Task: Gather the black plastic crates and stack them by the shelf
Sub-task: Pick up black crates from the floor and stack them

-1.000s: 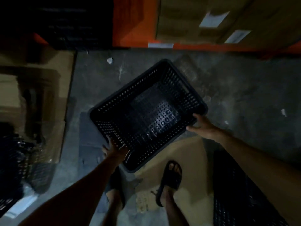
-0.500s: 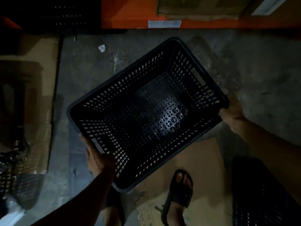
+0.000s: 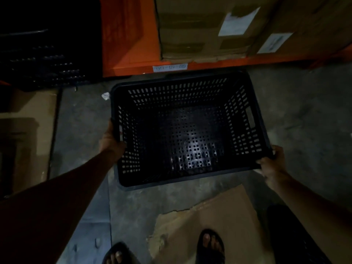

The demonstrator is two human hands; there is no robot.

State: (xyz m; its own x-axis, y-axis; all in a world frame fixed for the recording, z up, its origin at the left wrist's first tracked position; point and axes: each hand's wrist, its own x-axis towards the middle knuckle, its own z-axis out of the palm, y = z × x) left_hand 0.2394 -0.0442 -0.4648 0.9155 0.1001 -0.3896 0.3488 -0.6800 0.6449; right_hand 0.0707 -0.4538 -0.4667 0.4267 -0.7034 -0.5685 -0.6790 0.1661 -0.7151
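Observation:
I hold an empty black perforated plastic crate (image 3: 187, 130) in the middle of the view, its far rim close to the orange shelf beam (image 3: 209, 63). My left hand (image 3: 111, 139) grips the crate's left rim. My right hand (image 3: 271, 164) grips its near right corner. More black crates (image 3: 43, 63) stand stacked in the dark at the upper left, beside the shelf's orange upright. Part of another black crate (image 3: 297, 235) shows at the lower right, half hidden by my right arm.
Cardboard boxes with white labels (image 3: 200, 29) fill the shelf. Flattened cardboard (image 3: 209, 220) lies on the concrete floor by my sandalled feet (image 3: 210, 246). Brown cartons (image 3: 24, 134) stand at the left. A scrap of paper (image 3: 105, 96) lies left of the crate.
The crate has swung from a diagonal to square with the shelf and moved up close to the orange beam. Both hands have kept their grip on it.

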